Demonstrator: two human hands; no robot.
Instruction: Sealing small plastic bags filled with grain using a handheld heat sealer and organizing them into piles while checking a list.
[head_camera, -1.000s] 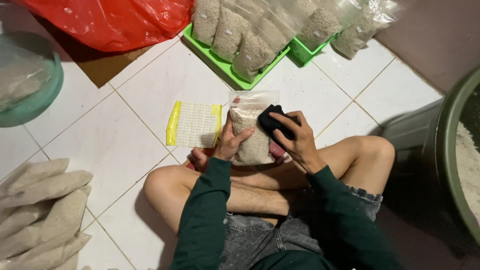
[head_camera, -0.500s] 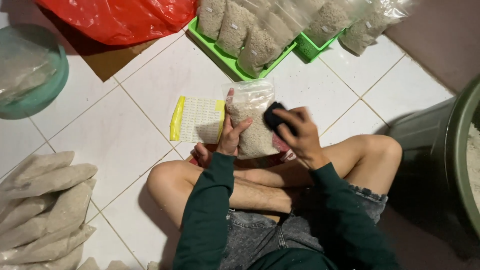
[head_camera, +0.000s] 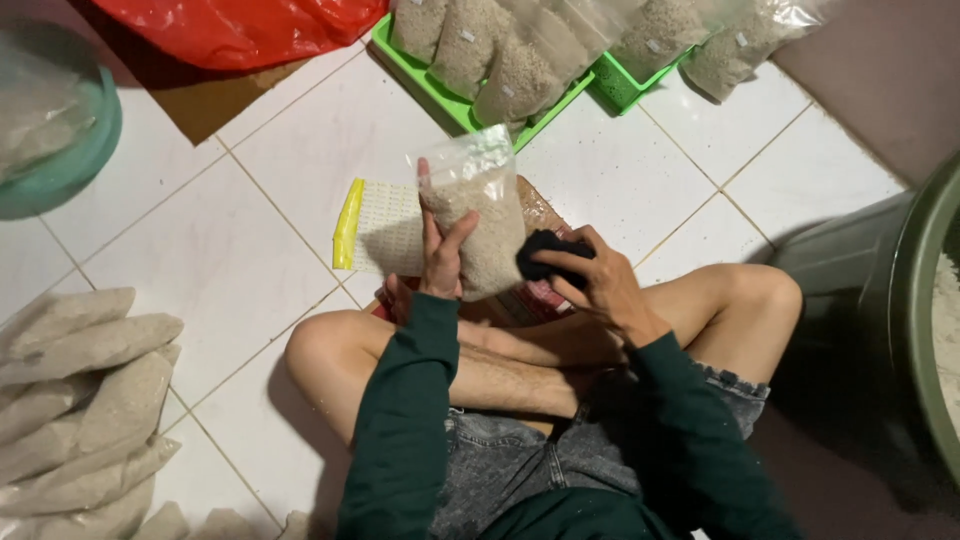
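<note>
I sit cross-legged on a white tiled floor. My left hand holds a clear plastic bag of rice upright above my shins, fingers along its left side. My right hand grips a small black object pressed against the bag's lower right side. Under the bag, a reddish-brown flat thing shows on the floor. A stack of flat plastic bags with a yellow strip lies just left of the bag.
Two green trays with several filled rice bags stand at the top. A red plastic sack lies top left, a teal basin at the left edge. Filled bags pile at lower left. A large green tub stands right.
The rice bag has been lifted more upright, with my left hand moved up along its side. My right hand with the black object stays against the bag's lower right.
</note>
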